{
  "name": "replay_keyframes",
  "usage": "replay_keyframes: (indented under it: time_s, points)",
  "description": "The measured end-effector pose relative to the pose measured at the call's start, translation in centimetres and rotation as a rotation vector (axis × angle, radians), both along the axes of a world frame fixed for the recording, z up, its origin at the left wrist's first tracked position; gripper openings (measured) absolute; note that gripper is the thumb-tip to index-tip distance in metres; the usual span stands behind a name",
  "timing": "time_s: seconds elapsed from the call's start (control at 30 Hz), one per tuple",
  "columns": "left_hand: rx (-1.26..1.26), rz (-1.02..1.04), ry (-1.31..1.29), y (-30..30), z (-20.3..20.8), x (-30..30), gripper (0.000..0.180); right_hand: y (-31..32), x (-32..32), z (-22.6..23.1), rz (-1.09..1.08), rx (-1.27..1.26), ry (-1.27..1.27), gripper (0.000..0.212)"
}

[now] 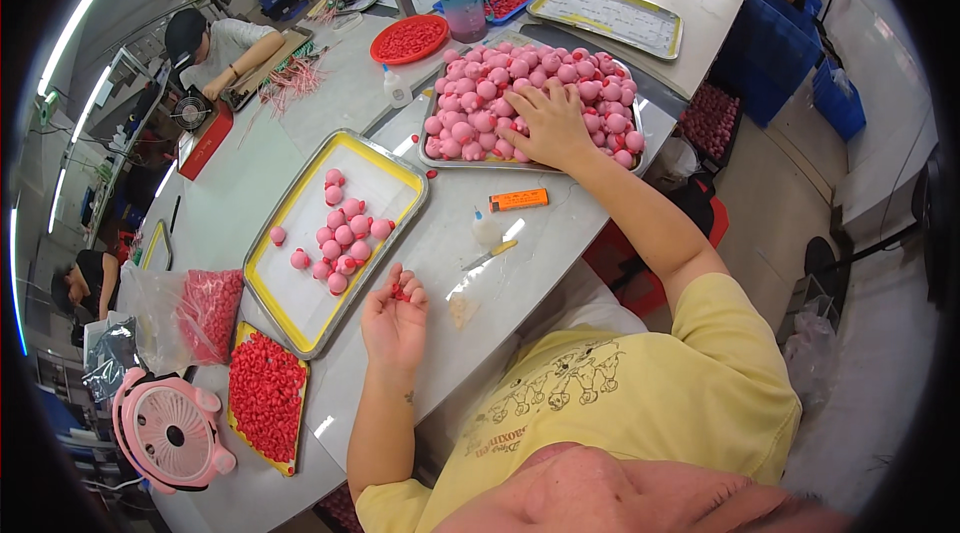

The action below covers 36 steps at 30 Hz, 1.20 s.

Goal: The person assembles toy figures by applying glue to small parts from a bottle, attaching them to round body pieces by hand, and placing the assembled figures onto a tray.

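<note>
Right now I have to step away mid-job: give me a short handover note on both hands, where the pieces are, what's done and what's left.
Left hand: palm up over the table edge, cupping a few small red pieces.
Right hand: stretched out, resting on the heap of pink round pieces in the far metal tray; whether it has gripped one cannot be told.
Done: about a dozen pink pieces lie in the yellow-rimmed tray.
Left: the far tray is heaped full. More red pieces sit in the small yellow tray by the pink fan.

Pink balls [530, 83], yellow-rimmed tray [335, 238], seemingly red bits [400, 291].
</note>
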<state>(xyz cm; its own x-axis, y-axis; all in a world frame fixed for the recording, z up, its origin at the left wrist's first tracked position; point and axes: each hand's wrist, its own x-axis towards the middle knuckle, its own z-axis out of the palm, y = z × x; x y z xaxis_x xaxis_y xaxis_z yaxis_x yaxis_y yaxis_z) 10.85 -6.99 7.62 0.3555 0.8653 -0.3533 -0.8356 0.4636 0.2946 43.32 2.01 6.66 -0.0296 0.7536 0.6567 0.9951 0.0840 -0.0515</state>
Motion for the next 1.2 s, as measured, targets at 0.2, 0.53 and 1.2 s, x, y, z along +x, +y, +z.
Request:
replay_keyframes:
  time_s: [0.2, 0.53, 1.2]
  points:
    - [0.105, -0.146, 0.256, -1.2, -1.0, 0.9, 0.031, -1.7, 0.5, -1.5, -0.002, 0.08, -0.006, 0.046]
    - [0.287, -0.308, 0.542, -0.3, -6.5, 6.4, 0.034, -1.0, 3.8, -4.5, 0.517, -0.029, 1.217, 0.02]
    - [0.295, -0.225, 0.718, 1.2, -9.2, 8.5, 0.027, -3.0, 4.4, -7.6, 0.792, -0.452, 1.989, 0.021]
